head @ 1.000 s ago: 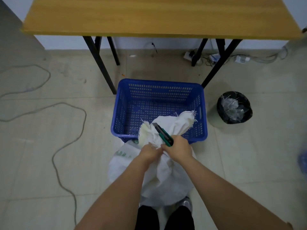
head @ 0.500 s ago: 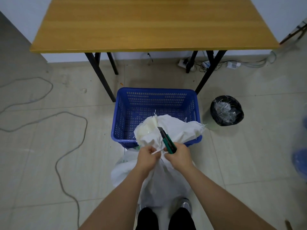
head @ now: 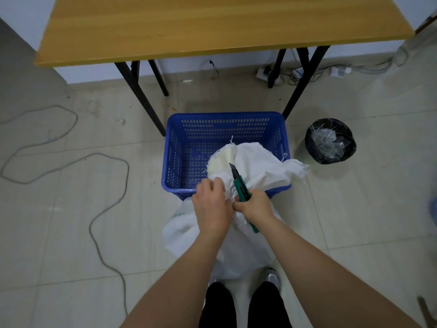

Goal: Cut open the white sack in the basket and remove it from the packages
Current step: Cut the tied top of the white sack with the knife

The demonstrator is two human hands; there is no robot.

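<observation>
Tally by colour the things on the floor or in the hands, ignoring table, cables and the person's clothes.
White: 1, sack
Blue: 1, basket
Green: 1, utility knife
Black: 1, bin
Total: 4

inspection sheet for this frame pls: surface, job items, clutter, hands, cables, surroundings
Surface: tiled floor, dusty marks at left.
Job's things: white sack draped over the near rim of the blue basket, its body on the floor outside; frayed top open. Packages: not visible.
Clutter: black bin with plastic scraps.
Hands: left hand grips the sack's neck; right hand holds a green knife, blade out, pointing away.
Cables: grey cable looped on the floor; power strip and wires by the wall.
Surroundings: wooden table, white wall.
</observation>
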